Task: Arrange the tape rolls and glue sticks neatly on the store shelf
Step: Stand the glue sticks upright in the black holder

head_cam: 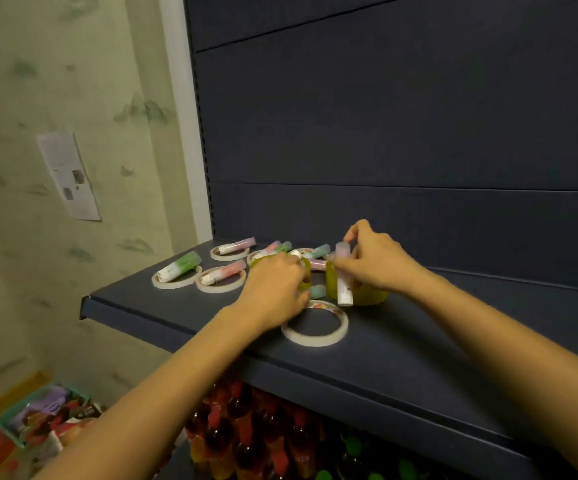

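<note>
Glue stick (pixel 344 282) tilted, pinched by right hand (pixel 377 265) over yellow tape roll (pixel 367 297) mid shelf (pixel 419 358). Left hand (pixel 273 289) grips second yellow roll (pixel 306 275) (mostly hidden). Best lay stick flat across ring, copying 3 left rolls (pixel 176 282).

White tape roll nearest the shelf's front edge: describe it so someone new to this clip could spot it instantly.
On the dark blue shelf, look just in front of the person's left hand. The white tape roll lies flat there, closer to the front edge than anything else. Unlike the white rolls at the far left, each carrying a glue stick, nothing lies across it.
</note>
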A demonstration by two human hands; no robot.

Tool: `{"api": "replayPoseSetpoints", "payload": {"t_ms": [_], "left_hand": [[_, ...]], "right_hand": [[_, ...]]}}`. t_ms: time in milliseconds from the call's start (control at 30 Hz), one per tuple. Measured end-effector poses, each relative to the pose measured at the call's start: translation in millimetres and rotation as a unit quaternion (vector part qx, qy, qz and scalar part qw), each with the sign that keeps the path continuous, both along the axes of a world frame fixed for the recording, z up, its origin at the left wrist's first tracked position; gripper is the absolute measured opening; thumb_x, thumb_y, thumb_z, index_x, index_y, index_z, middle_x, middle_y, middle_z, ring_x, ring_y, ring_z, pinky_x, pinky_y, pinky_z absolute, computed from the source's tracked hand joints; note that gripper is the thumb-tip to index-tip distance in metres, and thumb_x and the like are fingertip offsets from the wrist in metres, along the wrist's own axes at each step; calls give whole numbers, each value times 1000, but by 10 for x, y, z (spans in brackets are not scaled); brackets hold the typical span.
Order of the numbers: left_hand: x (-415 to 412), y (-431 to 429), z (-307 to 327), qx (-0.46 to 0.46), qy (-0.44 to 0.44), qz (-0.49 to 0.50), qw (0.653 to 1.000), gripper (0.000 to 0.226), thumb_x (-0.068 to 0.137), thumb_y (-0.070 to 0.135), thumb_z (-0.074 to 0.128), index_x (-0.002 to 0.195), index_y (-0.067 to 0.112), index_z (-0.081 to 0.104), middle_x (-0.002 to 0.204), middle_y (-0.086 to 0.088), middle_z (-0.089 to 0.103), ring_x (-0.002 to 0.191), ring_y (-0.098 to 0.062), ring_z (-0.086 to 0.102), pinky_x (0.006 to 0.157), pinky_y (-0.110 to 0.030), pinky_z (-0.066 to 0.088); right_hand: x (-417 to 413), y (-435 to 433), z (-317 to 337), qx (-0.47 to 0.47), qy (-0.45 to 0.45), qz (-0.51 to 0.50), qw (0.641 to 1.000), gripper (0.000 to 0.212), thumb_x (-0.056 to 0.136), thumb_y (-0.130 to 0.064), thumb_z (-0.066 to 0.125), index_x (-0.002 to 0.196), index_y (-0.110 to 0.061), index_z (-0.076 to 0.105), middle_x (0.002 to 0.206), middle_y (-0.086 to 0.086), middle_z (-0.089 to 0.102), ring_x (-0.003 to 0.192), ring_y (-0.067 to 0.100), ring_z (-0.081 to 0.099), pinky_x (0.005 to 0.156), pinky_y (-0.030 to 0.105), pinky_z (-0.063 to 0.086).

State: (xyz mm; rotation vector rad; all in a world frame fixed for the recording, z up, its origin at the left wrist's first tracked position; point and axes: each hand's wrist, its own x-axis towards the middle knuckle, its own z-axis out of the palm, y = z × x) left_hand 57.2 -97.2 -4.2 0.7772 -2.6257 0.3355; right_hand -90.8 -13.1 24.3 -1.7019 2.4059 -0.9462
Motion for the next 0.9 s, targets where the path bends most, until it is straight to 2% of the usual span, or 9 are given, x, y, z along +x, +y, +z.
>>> {"api": "replayPoseSetpoints", "payload": {"t_ms": [100, 200, 433, 500, 567, 667, 800, 900], "left_hand": [[-201, -125, -10, -51, -72, -23, 996, 36, 93, 39, 46, 113, 15, 64, 126, -7, 57, 122, -24, 46, 107, -40, 34], [-326, -237, -51, -73, -107, -41, 991, 40, 94, 38, 41, 115, 11, 62, 130, -10, 52, 124, -25, 41, 108, -38, 25], [-430, -396, -77, -61, -102, -73, 990, 42, 92, 38, 43, 116, 7, 58, 132, -11, 49, 121, -27, 41, 99, -38, 31], [-387, -392, -25, -49, -64, -92, 992, 41, 94, 36, 41, 117, 7, 57, 128, -13, 53, 116, -28, 46, 93, -39, 35], [-329, -372, 68, -10, 4, -119, 993, 37, 95, 39, 39, 108, 9, 57, 114, -12, 62, 104, -29, 54, 84, -40, 42], [-297, -280, 235, 59, 102, -164, 979, 33, 93, 44, 45, 99, 14, 57, 101, -9, 64, 93, -29, 58, 74, -37, 44], [-393, 39, 433, 165, 219, -225, 935, 23, 84, 43, 57, 82, 20, 57, 82, -5, 65, 87, -30, 60, 76, -38, 49], [-535, 365, 517, 227, 257, -290, 894, 20, 80, 36, 63, 75, 17, 61, 65, -1, 62, 75, -26, 62, 76, -38, 52]], "right_hand": [[-23, 119, 8, -16, -10, -40, 999, 39, 83, -44, 63, 104, -21, 41, 98, 4, 59, 89, 23, 58, 70, 33, 45], [-9, 199, 14, -16, -13, -80, 997, 42, 79, -45, 61, 106, -21, 40, 97, 4, 57, 88, 24, 56, 70, 32, 44], [80, 418, -108, -70, -12, -152, 986, 32, 85, -33, 61, 106, -18, 42, 96, 9, 66, 83, 27, 64, 76, 35, 49], [132, 539, -143, -90, -15, -170, 981, 32, 85, -31, 62, 106, -17, 43, 93, 9, 68, 81, 28, 66, 80, 38, 51], [180, 666, -162, -110, -15, -190, 975, 32, 86, -28, 62, 108, -14, 44, 90, 10, 69, 81, 29, 67, 84, 41, 51], [243, 878, -173, -123, 16, -229, 966, 35, 87, -27, 61, 115, -14, 45, 90, 8, 69, 85, 28, 65, 84, 37, 48], [281, 1267, -164, -130, 45, -274, 952, 34, 90, -31, 59, 118, -17, 47, 92, 0, 64, 84, 22, 64, 82, 35, 48], [246, 1622, -144, -130, 44, -309, 941, 33, 89, -31, 61, 117, -17, 48, 92, -2, 61, 84, 20, 65, 77, 33, 52]]}}
